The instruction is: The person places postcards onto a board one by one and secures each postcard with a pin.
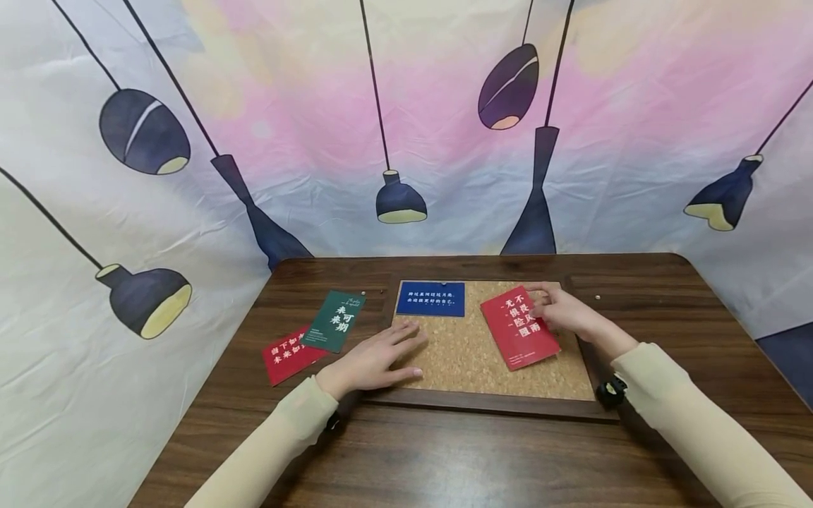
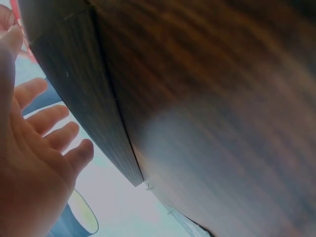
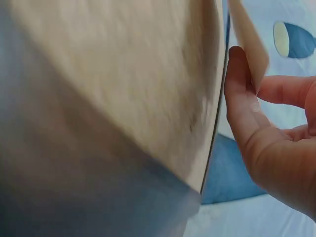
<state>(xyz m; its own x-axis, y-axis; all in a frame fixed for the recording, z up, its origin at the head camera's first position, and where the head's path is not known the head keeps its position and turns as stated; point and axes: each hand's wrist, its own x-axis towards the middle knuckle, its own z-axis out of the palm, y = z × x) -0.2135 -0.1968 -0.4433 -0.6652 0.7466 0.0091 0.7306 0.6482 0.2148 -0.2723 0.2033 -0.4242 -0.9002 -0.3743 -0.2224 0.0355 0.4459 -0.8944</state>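
A red card (image 1: 517, 335) with white lettering is tilted above the right part of the cork board (image 1: 451, 360). My right hand (image 1: 562, 310) pinches it by its right edge; in the right wrist view the thumb and fingers of that hand (image 3: 271, 133) grip the card's pale back (image 3: 252, 47). My left hand (image 1: 377, 358) lies over the board's left edge, its fingers spread and empty. The left wrist view also has this hand (image 2: 39, 153) with fingers extended beside the wooden frame. A blue card (image 1: 430, 303) sits at the board's upper left, with a small pin at its top edge.
Left of the board, a green card (image 1: 333, 321) overlaps another red card (image 1: 288, 360) on the wooden table (image 1: 444, 458). Small pins (image 1: 363, 292) lie near the green card, and another pin (image 1: 598, 297) is right of the board. A curtain printed with lamps hangs behind.
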